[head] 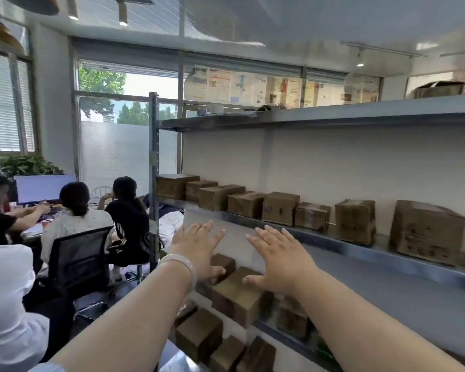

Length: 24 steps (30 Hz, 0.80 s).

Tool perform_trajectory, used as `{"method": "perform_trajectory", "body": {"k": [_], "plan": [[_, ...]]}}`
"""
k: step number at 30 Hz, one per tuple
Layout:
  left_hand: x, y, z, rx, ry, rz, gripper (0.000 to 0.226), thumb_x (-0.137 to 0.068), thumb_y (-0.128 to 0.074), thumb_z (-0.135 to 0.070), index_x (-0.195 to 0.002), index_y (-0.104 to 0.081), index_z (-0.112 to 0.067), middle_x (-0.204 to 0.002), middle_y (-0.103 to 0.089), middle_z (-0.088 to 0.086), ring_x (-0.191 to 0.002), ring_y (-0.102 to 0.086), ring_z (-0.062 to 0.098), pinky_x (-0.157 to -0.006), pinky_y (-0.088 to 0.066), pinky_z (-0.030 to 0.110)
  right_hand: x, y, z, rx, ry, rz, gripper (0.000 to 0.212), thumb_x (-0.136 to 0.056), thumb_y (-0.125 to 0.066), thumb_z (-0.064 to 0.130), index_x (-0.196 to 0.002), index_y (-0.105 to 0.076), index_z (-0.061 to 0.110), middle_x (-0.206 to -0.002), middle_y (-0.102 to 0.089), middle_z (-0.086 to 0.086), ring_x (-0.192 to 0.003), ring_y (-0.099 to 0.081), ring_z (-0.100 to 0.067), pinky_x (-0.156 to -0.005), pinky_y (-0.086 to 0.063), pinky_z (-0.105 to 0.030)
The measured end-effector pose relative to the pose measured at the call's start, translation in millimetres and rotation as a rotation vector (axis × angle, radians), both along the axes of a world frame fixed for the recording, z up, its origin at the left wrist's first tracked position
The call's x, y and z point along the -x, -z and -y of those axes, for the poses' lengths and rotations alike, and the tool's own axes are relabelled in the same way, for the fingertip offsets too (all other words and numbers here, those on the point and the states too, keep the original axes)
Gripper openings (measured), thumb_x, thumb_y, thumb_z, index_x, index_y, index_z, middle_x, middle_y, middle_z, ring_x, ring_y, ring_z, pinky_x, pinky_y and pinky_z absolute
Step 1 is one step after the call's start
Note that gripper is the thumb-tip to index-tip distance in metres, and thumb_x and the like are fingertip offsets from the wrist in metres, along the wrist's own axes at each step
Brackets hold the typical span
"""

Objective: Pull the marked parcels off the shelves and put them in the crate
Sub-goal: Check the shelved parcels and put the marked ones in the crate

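Reach step: left hand and right hand at frame centre, each grip wide open, fingers spread, holding nothing. Parcels line the middle shelf centre-right, with more on the lower shelf under the hands; crate not in view. Next, probably: find a marked parcel (marks barely legible), close both hands on its sides
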<state>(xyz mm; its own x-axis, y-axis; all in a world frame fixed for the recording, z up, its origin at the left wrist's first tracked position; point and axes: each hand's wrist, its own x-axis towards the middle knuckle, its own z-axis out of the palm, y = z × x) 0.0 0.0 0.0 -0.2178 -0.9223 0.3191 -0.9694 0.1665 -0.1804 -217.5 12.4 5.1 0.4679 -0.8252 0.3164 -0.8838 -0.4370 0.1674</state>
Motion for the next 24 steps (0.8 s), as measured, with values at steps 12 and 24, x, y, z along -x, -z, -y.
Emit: {"method": "perform_trajectory", "body": {"k": [12, 24], "plan": [[-143, -17, 135, 0.067, -0.130, -0.036, 0.089, -0.083, -0.047, -0.073, -0.154, -0.002, -0.042, -0.165, 0.002, -0.004, -0.151, 0.002, 0.021, -0.119, 0.001, 0.051, -135, -6, 166, 0.078, -0.157, -0.030, 0.083, -0.087, -0.046, 0.067, -0.154, -0.009, 0.034, -0.163, -0.007, 0.005, -0.150, 0.001, -0.014, -0.116, 0.011, -0.037], [-241, -35, 277, 0.110, -0.219, -0.030, 0.084, -0.087, -0.046, -0.068, -0.154, -0.002, -0.041, -0.165, 0.000, -0.002, -0.151, 0.001, 0.021, -0.121, -0.007, 0.050, -265, -18, 345, 0.183, -0.281, 0.111, 0.074, -0.091, -0.047, 0.054, -0.154, -0.014, 0.033, -0.162, -0.015, 0.003, -0.149, -0.008, -0.016, -0.116, 0.004, -0.034]]}}
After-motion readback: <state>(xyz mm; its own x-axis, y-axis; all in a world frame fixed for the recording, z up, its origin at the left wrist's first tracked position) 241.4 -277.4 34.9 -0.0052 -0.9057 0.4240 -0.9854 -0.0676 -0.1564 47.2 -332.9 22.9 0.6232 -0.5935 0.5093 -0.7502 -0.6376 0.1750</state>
